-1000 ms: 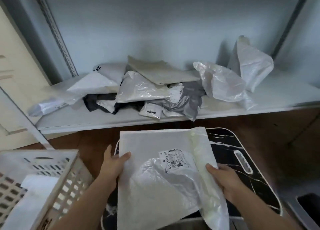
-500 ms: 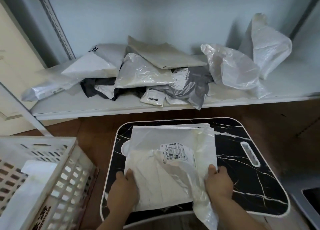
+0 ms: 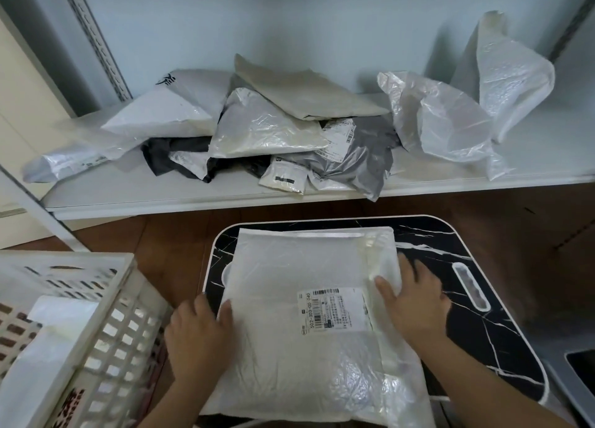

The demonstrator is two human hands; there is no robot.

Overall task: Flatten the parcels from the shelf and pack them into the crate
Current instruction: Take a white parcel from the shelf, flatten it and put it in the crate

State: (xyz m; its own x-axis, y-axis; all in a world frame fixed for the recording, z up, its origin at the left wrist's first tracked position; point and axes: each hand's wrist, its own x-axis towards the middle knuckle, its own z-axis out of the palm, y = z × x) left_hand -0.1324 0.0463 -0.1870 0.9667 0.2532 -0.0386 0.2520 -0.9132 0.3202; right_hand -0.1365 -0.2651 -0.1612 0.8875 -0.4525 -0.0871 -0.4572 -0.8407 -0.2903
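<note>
— Where's the parcel?

— The white poly mailer (image 3: 309,305) lies label-up on the black marble-patterned tabletop (image 3: 483,315), its near edge hanging over the front rim. The left hand (image 3: 196,334) rests on its left edge, fingers loosely spread; the right hand (image 3: 415,305) lies flat on the folded right flap (image 3: 381,260), fingers splayed. Neither is pinching anything.

— So, flattening it. How would you do that well?

— I'd say press from the middle outward with flat palms, so trapped air escapes through the open end rather than ballooning elsewhere. Keep that right flap tucked under the palm; the slick film looks likely to spring back.

— And afterwards?

— The white slatted crate (image 3: 106,324) stands just left, with a parcel (image 3: 61,318) already inside. More mailers (image 3: 264,128) wait heaped on the shelf (image 3: 161,199) beyond.
</note>
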